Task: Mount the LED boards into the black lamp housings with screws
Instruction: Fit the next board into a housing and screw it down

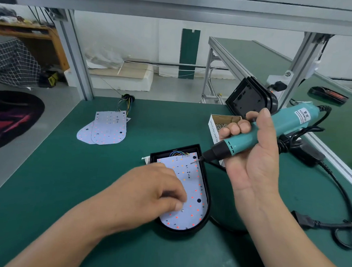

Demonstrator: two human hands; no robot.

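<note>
A black lamp housing lies on the green mat with a white LED board seated inside it. My left hand rests on the board's left side, fingertips by a small screw near its lower end. My right hand grips a teal electric screwdriver; its bit tip touches the board's upper right corner. Two loose LED boards with a wire bundle lie at the back left. Another black housing leans at the back right.
A small cardboard box of screws stands behind the screwdriver. The screwdriver's black cable and plug loop over the mat's right side. Aluminium frame posts rise at both back corners. A green conveyor runs off to the right.
</note>
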